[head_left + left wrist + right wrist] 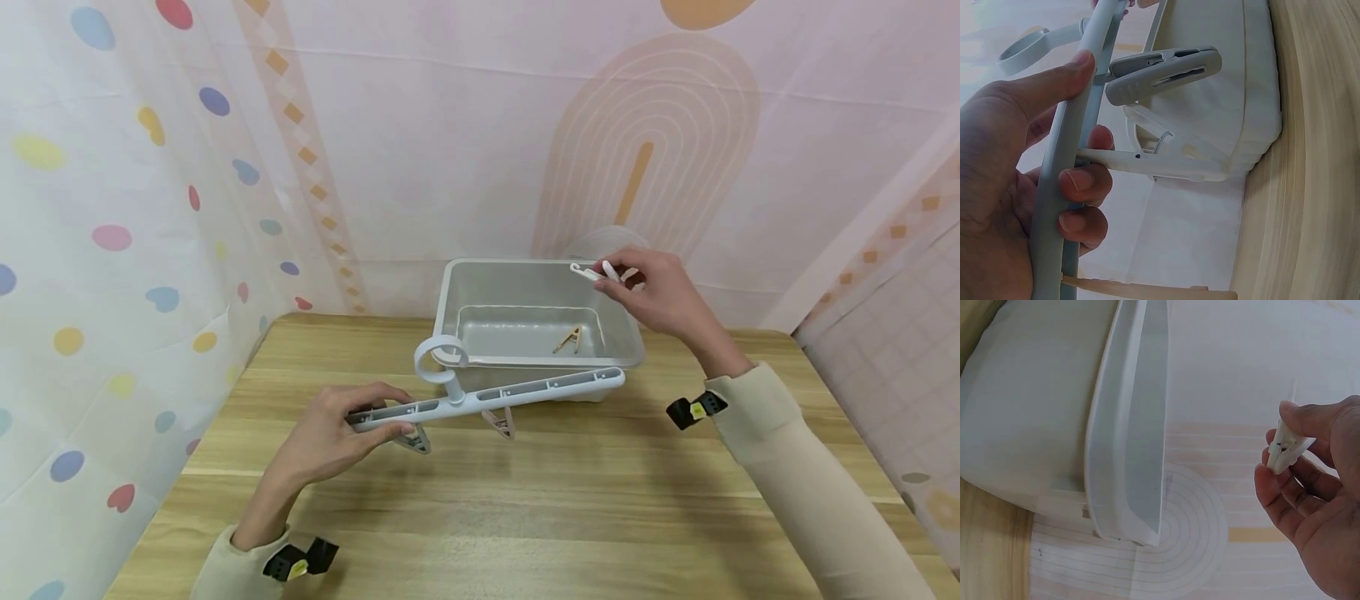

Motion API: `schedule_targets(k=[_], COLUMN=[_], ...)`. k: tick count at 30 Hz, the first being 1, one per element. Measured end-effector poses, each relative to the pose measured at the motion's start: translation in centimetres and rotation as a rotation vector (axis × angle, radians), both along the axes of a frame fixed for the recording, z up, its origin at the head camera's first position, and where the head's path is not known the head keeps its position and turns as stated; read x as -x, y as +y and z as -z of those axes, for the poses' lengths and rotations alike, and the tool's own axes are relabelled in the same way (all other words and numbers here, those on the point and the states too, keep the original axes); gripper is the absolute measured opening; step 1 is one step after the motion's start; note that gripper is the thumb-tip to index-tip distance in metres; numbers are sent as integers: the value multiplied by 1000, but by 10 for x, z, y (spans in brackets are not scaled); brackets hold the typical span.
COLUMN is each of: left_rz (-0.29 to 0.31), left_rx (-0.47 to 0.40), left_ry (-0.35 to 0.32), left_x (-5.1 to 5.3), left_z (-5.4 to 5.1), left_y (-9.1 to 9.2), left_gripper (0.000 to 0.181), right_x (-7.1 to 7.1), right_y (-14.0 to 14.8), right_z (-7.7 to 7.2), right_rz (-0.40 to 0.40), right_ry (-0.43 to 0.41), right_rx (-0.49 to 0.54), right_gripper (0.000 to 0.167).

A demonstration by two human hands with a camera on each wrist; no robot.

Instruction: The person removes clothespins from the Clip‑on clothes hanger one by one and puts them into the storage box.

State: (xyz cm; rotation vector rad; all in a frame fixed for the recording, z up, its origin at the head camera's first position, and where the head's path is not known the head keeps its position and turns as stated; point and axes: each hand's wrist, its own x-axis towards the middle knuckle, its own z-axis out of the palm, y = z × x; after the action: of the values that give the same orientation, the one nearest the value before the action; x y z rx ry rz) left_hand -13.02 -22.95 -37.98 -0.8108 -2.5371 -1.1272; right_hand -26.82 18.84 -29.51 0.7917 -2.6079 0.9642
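My left hand [330, 433] grips the left end of a pale blue-grey clip hanger [540, 389], a bar with a round hook. In the left wrist view, a grey clip [1166, 74], a white clip [1166, 164] and a tan clip [1154, 290] hang from the bar. A pinkish clip [501, 423] hangs near its middle in the head view. Over the right rear of the grey bin [517, 362], my right hand [660, 292] pinches a white clothespin [1286, 447] between thumb and fingers. One yellowish clothespin [568, 340] lies on the bin's floor.
The bin stands at the back of a wooden table [487, 533], close to a patterned cloth [420, 167] hanging behind. Another dotted cloth [150, 350] hangs along the left. Part of the hanger's bar passes in front of the bin's near wall.
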Motion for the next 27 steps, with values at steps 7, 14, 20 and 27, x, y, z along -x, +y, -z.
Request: schedule_targets(k=[7,14,20,27], left_rz=[3,-20,-20,-26], left_rx=[8,35,36,39], left_ry=[-15,-47,-40,-21], left_x=[0,-1,-2,-2], left_z=[0,1,0,-1], left_y=[-2,-3,-3,-2], left_gripper=[30,29,28,28], right_x=[14,30,40,40], right_y=[-8,-16,-21,-16], right_z=[-2,1,6,10], right_rz=[-23,-34,-50,-42], right_ry=[-53,-108,-176,-233], right_rx=[-66,-113,-137,-158], right_gripper=[17,13,27,46])
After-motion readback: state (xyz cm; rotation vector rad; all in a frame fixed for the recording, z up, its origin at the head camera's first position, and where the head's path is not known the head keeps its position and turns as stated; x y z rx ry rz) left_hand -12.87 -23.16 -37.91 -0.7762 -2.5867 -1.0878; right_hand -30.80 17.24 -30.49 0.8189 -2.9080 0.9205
